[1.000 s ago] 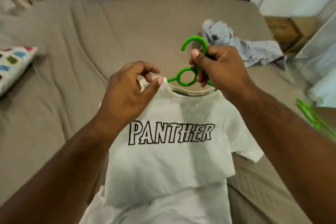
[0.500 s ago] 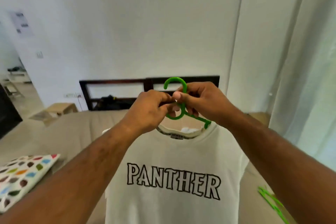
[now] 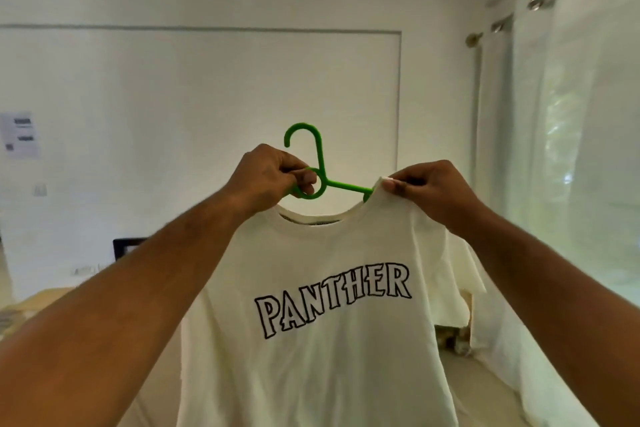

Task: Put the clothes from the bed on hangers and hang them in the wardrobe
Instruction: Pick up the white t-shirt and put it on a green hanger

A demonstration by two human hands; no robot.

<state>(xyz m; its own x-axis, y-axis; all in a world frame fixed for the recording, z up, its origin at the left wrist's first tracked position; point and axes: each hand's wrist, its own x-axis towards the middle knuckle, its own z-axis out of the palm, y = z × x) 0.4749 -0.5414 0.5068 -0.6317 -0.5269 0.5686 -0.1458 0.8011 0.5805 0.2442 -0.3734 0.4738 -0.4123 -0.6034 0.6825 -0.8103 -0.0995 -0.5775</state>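
Observation:
A white T-shirt (image 3: 322,350) with the word PANTHER in black outline hangs in front of me on a green plastic hanger (image 3: 317,163). My left hand (image 3: 270,180) grips the hanger at the ring below its hook, held up at chest height. My right hand (image 3: 429,191) pinches the shirt's collar at its right shoulder, where the hanger's arm goes under the fabric. The hanger's left arm is hidden behind my left hand and the shirt. The hook points up and to the left.
A white wall (image 3: 207,97) stands ahead, with a paper notice (image 3: 20,135) at the left. White curtains (image 3: 571,149) cover the window on the right. A strip of the dark headboard (image 3: 128,248) shows behind my left forearm. The bed is mostly out of view below.
The shirt on its hanger has been lifted off the bed and up before the wall. My left hand took over the hanger's ring; my right hand moved from the hanger to the right collar.

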